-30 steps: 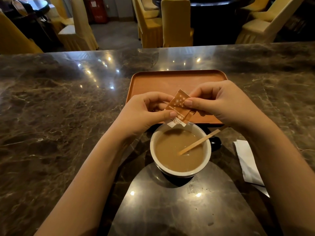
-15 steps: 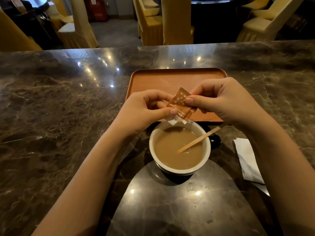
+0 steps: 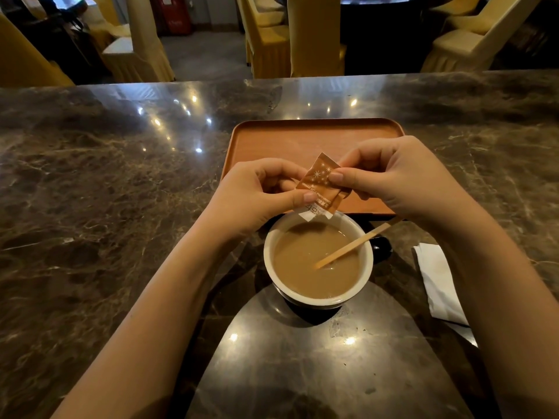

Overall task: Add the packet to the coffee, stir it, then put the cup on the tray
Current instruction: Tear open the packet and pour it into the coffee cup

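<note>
pinching small orange starred packet (image 3: 319,184) over cup (image 3: 317,258), both hands' fingers (image 3: 310,197) closed on it.

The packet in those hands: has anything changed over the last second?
Hardly anything. Both hands, left and right, keep pinching the packet above the cup; whether it is torn open yet cannot be told. The stick still leans in the coffee, the tray lies bare behind, and the napkin stays put.

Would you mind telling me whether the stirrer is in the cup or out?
In: the stirrer leans on the cup's rim, its tip in the coffee.
</note>
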`<action>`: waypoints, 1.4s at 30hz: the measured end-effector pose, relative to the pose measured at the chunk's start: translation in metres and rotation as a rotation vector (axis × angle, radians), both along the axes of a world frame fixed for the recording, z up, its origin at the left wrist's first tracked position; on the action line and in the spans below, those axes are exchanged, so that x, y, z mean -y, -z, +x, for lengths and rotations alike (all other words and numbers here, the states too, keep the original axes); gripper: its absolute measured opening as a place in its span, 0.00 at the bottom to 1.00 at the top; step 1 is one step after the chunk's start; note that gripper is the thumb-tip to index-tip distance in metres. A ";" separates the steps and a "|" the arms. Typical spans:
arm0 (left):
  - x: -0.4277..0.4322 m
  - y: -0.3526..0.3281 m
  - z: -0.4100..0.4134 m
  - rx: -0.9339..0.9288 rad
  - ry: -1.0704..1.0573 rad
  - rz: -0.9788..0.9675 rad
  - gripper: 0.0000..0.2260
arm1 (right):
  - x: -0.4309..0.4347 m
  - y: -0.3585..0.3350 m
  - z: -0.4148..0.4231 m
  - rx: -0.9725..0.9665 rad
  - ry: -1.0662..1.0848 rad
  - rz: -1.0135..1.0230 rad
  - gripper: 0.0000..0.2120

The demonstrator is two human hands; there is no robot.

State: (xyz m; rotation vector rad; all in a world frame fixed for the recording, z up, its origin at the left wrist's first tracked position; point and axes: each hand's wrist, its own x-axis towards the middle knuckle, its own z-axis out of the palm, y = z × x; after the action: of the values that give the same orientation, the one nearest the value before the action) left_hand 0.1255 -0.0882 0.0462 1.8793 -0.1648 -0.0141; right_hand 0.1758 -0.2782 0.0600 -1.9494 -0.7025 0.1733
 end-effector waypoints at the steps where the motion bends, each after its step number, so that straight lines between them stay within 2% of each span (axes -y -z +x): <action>1: 0.000 0.000 0.000 0.000 0.004 -0.004 0.12 | 0.000 0.000 0.000 0.001 0.004 0.000 0.02; 14: 0.000 0.001 0.000 0.011 -0.009 -0.016 0.13 | -0.001 0.000 -0.002 0.035 0.017 -0.006 0.02; 20: -0.001 0.003 0.002 0.023 -0.048 0.052 0.09 | 0.000 -0.002 -0.003 -0.007 -0.008 0.029 0.03; 23: 0.000 0.003 0.001 0.021 -0.048 0.076 0.09 | -0.001 -0.002 -0.003 0.006 0.010 0.029 0.03; 42: -0.001 0.007 0.002 0.053 -0.040 0.027 0.10 | 0.000 -0.001 -0.002 0.002 0.019 0.035 0.03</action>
State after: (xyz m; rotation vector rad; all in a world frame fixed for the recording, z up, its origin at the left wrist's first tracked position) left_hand 0.1278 -0.0875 0.0395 1.9105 -0.1638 0.0617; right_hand 0.1733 -0.2784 0.0612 -1.9219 -0.6840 0.1472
